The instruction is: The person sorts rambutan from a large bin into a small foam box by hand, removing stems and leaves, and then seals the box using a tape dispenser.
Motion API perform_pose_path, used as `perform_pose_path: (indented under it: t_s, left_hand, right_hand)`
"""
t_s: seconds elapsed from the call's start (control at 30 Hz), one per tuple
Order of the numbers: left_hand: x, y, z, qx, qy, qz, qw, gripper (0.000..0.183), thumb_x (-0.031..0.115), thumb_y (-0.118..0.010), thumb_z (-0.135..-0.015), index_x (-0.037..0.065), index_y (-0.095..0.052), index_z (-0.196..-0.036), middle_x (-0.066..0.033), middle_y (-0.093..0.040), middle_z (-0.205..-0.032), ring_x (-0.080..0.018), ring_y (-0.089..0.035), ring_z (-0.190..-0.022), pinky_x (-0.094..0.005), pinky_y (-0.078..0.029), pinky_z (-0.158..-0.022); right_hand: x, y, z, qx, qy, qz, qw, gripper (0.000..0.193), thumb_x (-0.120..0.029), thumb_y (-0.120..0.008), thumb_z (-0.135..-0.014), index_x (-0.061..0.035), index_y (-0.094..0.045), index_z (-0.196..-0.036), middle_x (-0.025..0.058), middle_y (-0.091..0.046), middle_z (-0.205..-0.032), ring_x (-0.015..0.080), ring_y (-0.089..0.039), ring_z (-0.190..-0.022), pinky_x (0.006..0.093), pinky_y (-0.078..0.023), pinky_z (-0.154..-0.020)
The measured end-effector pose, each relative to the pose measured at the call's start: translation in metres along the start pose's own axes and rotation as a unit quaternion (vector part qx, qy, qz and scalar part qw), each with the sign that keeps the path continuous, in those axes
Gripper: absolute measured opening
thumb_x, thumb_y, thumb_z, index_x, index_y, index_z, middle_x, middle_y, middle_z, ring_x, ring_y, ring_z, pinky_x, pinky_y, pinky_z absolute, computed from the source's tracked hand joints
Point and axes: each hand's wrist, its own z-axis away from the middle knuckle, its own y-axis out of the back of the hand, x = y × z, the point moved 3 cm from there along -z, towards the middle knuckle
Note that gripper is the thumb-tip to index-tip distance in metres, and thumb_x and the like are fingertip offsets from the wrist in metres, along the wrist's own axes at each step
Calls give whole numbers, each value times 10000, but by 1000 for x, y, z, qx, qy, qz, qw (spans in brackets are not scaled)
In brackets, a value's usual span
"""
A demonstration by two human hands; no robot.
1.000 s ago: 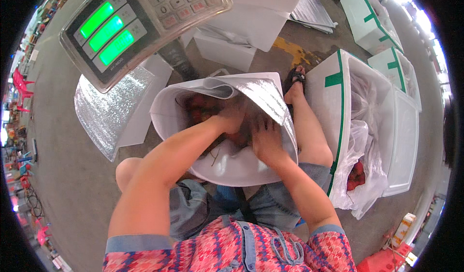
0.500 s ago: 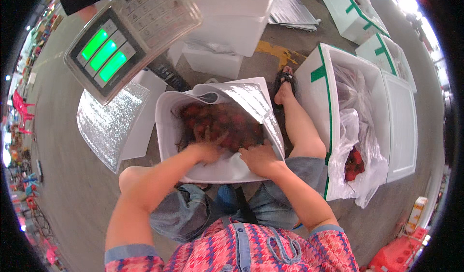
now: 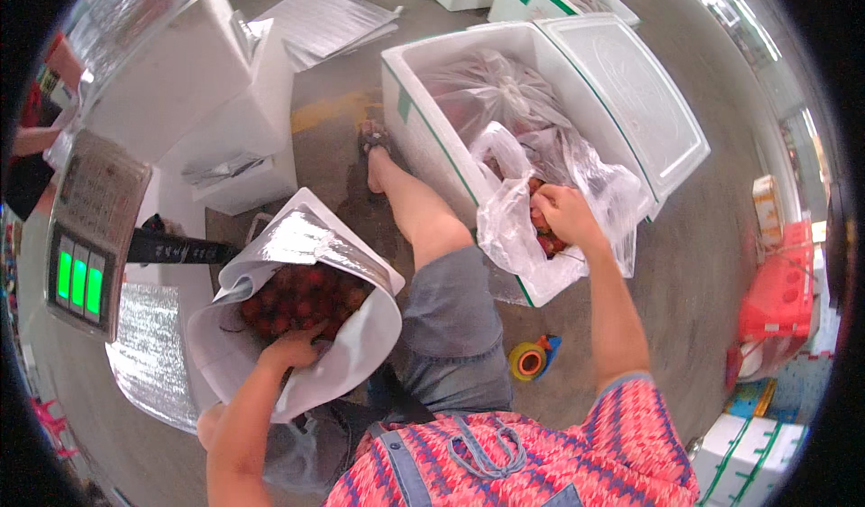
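Note:
My left hand [image 3: 293,349] lies at the mouth of a white, silver-lined foam bag [image 3: 378,331] between my knees, its fingers stretched over a heap of dark red, round, lychee-like fruits [image 3: 306,300]. My right hand [image 3: 563,217] is down in an opened clear plastic bag [image 3: 509,232], fingers curled on red lychee-like fruits [image 3: 551,244]; its fingertips are partly hidden. That plastic bag hangs over the near edge of a white foam box [image 3: 423,115] with green tape. A second, closed-up plastic bag [image 3: 509,88] lies further back in the box.
A scale display [image 3: 86,237] with green-lit panels stands at the left, by stacked white foam boxes [image 3: 203,74]. Silver foil sheets [image 3: 329,22] lie on the floor ahead. A tape roll [image 3: 532,360] lies beside my right leg. Red crates [image 3: 779,282] are at the far right.
The view has swung to the right. My right hand has left the silver-lined bag and moved right into the plastic bag of fruits. My left hand stays at the silver-lined bag.

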Motion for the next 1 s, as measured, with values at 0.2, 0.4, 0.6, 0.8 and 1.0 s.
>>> perform_pose_path:
  t_s: [0.2,0.4,0.6,0.8,1.0]
  left_hand:
    - [60,82,69,142,-10,120,982,515,361,-561,-927,134,-503,-1386,-221,-526,-1352,-383,-505,-1243,-429,-402,-1043]
    - [85,87,98,232,-60,183,954,457,254,-602,-923,66,-541,-1336,-212,-551,-1334,-364,-516,-1244,-395,-387,-1059]
    - [90,67,116,259,-32,223,939,463,240,-614,-908,76,-540,-1334,-198,-520,-1367,-372,-488,-1263,-411,-396,-1050]
    - [88,62,139,313,-4,250,916,449,222,-607,-904,82,-551,-1327,-199,-536,-1346,-375,-505,-1244,-412,-405,-1042]
    - [77,43,154,338,9,233,912,445,261,-587,-921,113,-540,-1339,-203,-537,-1332,-390,-529,-1196,-434,-439,-998]
  right_hand:
    - [142,-46,-18,-266,-79,192,941,712,-353,-736,-765,-110,-459,-1375,239,-588,-1257,372,-590,-1126,420,-476,-939]
    - [173,-120,9,-343,-126,387,847,920,-447,-710,-715,-261,-264,-1497,291,-224,-1523,476,-444,-1275,731,-313,-957]
    - [152,-95,-16,-364,-99,249,892,826,-394,-607,-788,-266,-236,-1515,304,-152,-1548,535,-408,-1277,565,-404,-1029]
    - [143,-94,6,-374,12,369,851,619,-258,-547,-800,-110,-455,-1394,340,-321,-1457,524,-499,-1194,500,-493,-949]
    - [158,-110,-15,-473,21,408,781,447,-218,-528,-797,16,-613,-1168,304,-405,-1408,449,-576,-1110,462,-544,-827]
